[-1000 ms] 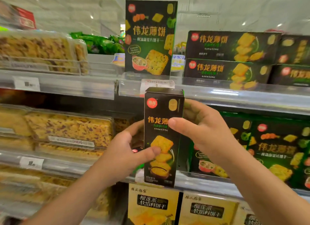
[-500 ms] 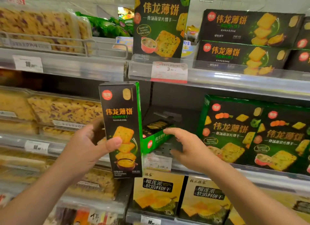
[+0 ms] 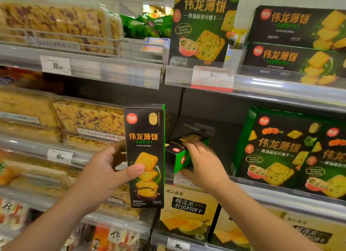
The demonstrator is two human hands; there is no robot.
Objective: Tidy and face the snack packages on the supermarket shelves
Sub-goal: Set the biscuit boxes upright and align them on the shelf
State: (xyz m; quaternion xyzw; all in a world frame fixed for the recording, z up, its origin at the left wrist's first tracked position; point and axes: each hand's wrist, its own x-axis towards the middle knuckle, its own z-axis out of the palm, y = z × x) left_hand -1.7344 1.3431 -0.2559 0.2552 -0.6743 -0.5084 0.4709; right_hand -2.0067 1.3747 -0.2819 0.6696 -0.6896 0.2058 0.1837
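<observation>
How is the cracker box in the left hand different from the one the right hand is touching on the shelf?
The tall box stands upright in the air, gripped by the left hand; the lying box rests flat on the shelf under the right hand. The tall box shows its full front with the cracker picture; the lying box shows mostly its end and green side. Both are dark boxes with green sides and a red round logo.

Upright box point(image 3: 145, 157) stands left of box lying on shelf point(image 3: 182, 155).
</observation>
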